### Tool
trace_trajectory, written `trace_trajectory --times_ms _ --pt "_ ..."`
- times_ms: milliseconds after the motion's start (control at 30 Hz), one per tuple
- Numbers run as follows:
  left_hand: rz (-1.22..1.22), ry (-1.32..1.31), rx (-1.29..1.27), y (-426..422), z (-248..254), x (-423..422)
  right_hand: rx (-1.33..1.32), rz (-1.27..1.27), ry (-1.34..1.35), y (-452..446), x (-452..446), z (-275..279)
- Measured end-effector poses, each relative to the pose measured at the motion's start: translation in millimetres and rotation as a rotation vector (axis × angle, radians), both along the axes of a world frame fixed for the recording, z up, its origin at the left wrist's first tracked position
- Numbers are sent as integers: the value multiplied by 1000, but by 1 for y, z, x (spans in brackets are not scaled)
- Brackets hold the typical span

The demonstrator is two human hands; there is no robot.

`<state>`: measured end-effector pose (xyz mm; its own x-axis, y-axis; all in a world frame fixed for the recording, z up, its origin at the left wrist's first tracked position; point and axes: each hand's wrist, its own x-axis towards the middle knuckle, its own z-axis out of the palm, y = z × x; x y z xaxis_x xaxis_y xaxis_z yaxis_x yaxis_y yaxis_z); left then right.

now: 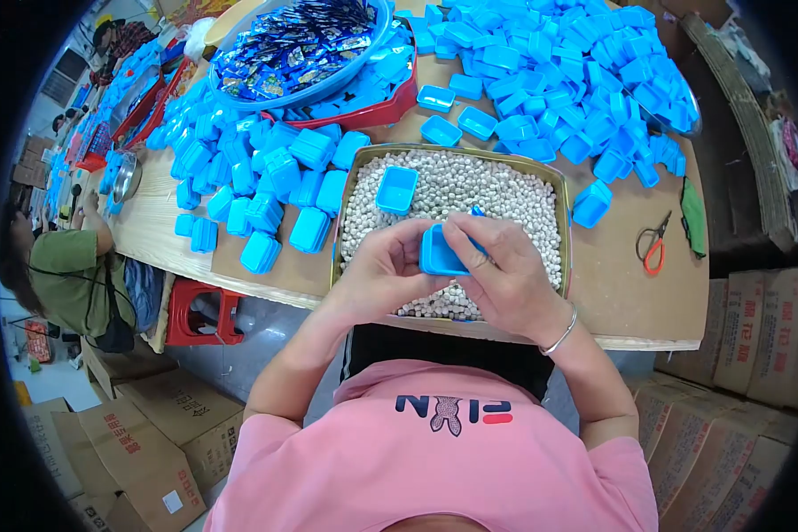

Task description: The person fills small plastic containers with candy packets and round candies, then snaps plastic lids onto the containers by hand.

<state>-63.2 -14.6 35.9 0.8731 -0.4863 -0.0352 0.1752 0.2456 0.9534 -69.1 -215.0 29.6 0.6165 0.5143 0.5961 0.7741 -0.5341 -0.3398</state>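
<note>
Both of my hands are over a shallow tray [565, 208] filled with small round whitish pellets [483, 182]. My left hand [377, 273] is closed around the side of a small blue plastic box [440, 254]. On the other side of the same box, the thumb and fingers of my right hand [514, 282] are closed; a small blue bit shows above them, too hidden to name. Another blue box [397, 191], its hollow side up, lies on the pellets just beyond my left hand.
Closed blue boxes [279, 173] are heaped at left, loose blue box halves [550, 71] at right. Behind the tray stands a blue basin [383, 35] of dark blue packets [297, 53]. Scissors [654, 248] lie at right. A co-worker [75, 275] sits at left, near a red stool [182, 315].
</note>
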Motion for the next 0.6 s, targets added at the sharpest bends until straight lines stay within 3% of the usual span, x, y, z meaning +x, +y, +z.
trace_trajectory --times_ms 200,333,433,500,600 --pt "99 116 17 5 -11 6 -9 -69 -2 20 4 -7" --pt "245 50 16 22 -15 28 412 288 669 12 50 15" --pt "360 -61 83 34 -25 35 456 150 628 13 106 13" --pt "448 -139 143 33 -32 35 149 -136 405 17 152 1" --pt "474 -209 174 30 -33 32 100 -103 182 41 214 -19"
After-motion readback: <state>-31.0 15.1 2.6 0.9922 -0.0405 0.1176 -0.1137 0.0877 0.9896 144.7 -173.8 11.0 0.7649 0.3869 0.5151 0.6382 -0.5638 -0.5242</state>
